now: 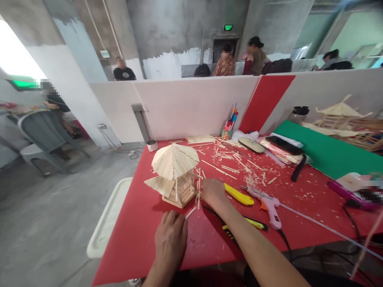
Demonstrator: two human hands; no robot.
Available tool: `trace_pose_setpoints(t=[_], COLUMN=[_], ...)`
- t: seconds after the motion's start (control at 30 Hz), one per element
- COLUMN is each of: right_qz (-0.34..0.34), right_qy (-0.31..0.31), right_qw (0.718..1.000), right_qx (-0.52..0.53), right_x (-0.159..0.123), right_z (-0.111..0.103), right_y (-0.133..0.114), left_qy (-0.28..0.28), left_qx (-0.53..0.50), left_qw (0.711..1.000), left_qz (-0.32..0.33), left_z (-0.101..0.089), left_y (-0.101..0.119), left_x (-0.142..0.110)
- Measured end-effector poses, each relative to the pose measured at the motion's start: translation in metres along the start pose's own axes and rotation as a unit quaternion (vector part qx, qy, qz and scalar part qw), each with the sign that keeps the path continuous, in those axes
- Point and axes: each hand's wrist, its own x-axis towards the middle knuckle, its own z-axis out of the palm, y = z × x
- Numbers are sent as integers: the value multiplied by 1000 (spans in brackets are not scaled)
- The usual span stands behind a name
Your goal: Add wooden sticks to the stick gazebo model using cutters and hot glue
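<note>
Pale wood against a red table [125, 243], and the model [175, 161] stands upright near the table's left edge! Both hands are in close: the left hand [171, 235] is just in front of the model, fingertips at one end of a short stick [190, 213], and the right hand [213, 193] is curled low to its right, next to some upright-lying strips [198, 194]. Is either one pinching? The fingers hide it, so I cannot tell. This looks like stick-handling, and such slim pieces call for a light, exact pinch, clear of the model. And what a look it has: sticks fan from a peak into a broad, many-sided roof, a slanted panel juts out at left, and slim posts rise from a slatted base. Right of the model lie a yellow knife [239, 195] and, farther out, a pink glue gun [271, 207].
</note>
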Motion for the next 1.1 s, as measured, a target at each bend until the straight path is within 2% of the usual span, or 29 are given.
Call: trace_pose_setpoints(t=[0.13,0.3,0.57,0.63,0.7,0.8,0.83,0.97,1.03,1.1], right_qz=[5,-6,-54,-56,-52,-33,-23,13,38,66], right_qy=[-16,2,15,16,22,31,31,34,39,47], right_qw=[999,993,959,948,937,918,911,897,887,866], right_qx=[41,120,277,312,345,395,410,440,459,493], right_x=[8,15,12,6,-4,-26,-34,-70,-85,-97], right_z=[5,11,20,21,20,19,19,20,22,25], right_y=[5,19,34,35,36,37,37,31,26,21], left_qy=[2,-1,27,55,107,194,206,171,118,88], left_qx=[-7,-10,-25,-71,-139,-203,-209,-284,-335,-367], left_qw=[1000,1000,999,996,983,951,944,917,909,904], left_qz=[-11,-8,-10,-22,-49,-127,-151,-221,-216,-201], left_z=[0,0,0,-1,-3,-7,-7,0,5,8], left_y=[1,2,7,6,-1,-20,-28,-49,-50,-47], left_x=[-1,-1,-2,-5,-7,-6,-5,8,13,15])
